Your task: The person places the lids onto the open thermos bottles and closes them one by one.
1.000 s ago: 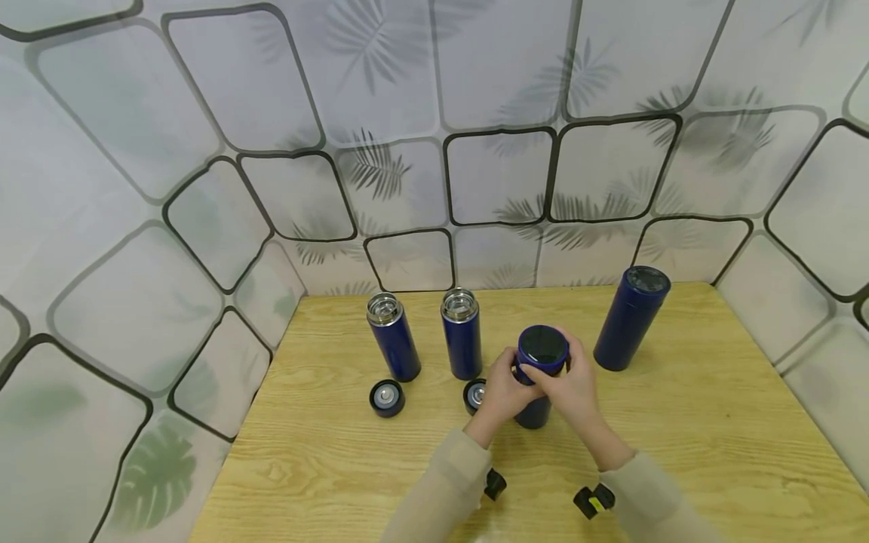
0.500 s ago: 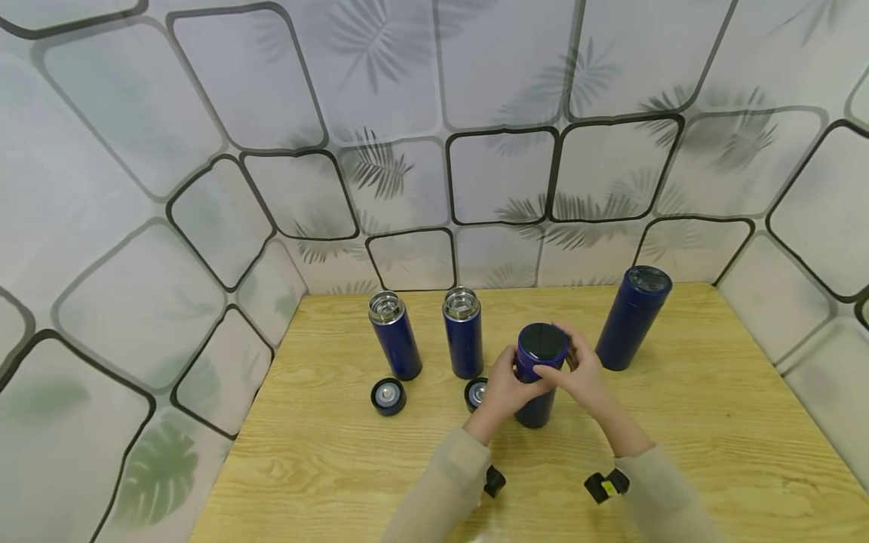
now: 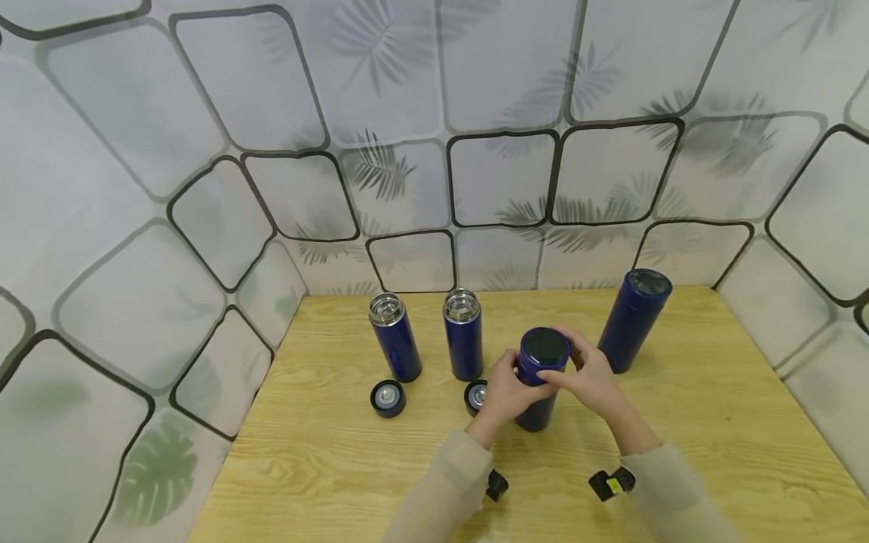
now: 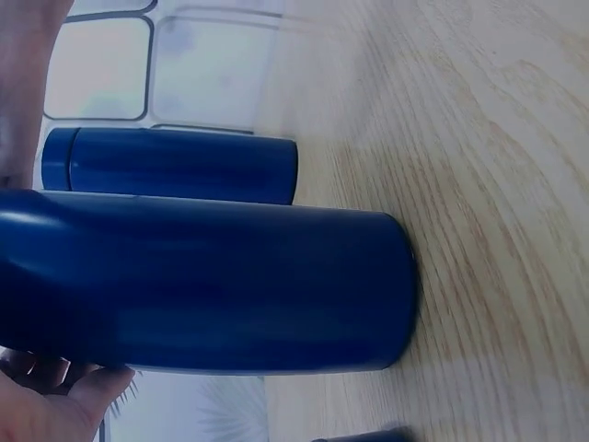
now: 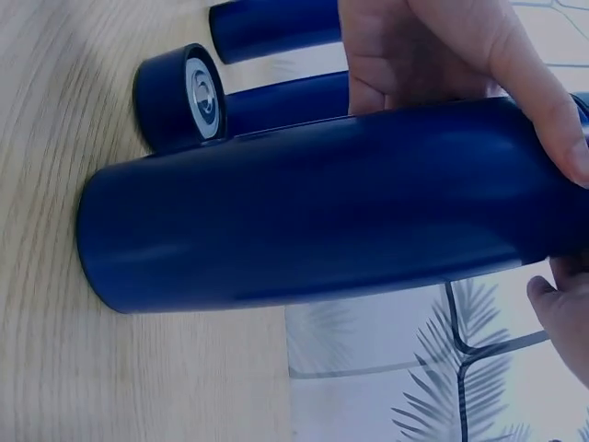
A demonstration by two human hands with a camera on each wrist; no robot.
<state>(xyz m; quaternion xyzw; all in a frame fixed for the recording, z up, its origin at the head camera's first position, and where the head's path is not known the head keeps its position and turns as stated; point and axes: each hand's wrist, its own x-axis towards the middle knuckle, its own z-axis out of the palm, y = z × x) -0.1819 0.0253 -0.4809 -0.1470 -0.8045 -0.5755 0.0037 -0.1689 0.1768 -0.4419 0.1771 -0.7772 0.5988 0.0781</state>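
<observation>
Head view: table (image 3: 326, 467) shot from above, angled forward and down, wide. Both wrist views: taken up close, turned sideways, table put at frame right in left wrist, frame left in right wrist. Held bottle (image 5: 322, 207) shared by all three.

Got four blue bottles (image 3: 536, 411) on one counter (image 3: 305, 467) here
two open, two capped, plus two loose lids (image 3: 388, 398), one pair of hands (image 3: 509, 388) and a couple of those little black wrist gadgets (image 3: 497, 485)
</observation>
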